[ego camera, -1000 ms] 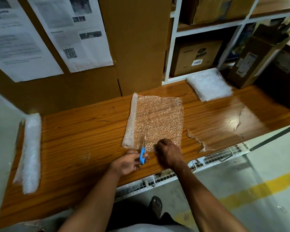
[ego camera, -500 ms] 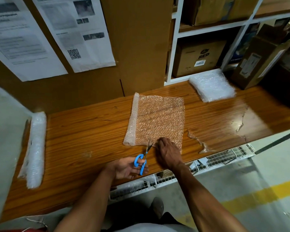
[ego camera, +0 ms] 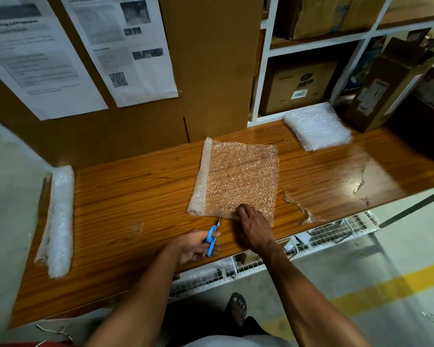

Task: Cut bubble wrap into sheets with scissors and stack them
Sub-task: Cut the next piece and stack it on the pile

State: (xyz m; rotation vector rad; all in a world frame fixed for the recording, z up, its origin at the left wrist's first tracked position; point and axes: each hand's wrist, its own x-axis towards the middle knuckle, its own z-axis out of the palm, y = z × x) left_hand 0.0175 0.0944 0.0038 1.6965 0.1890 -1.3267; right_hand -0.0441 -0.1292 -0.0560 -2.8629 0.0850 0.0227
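Blue-handled scissors are sitting in the left hand, whose fingers are curling through and around the loops, the blades pointing at the near edge of the bubble wrap. The right hand is pinching and pressing that same near edge just beside the blade tips. The wrap is lying unrolled on the wooden table, its rolled part along its left side. A stack of cut sheets is resting at the far right, and another roll is lying at the left end.
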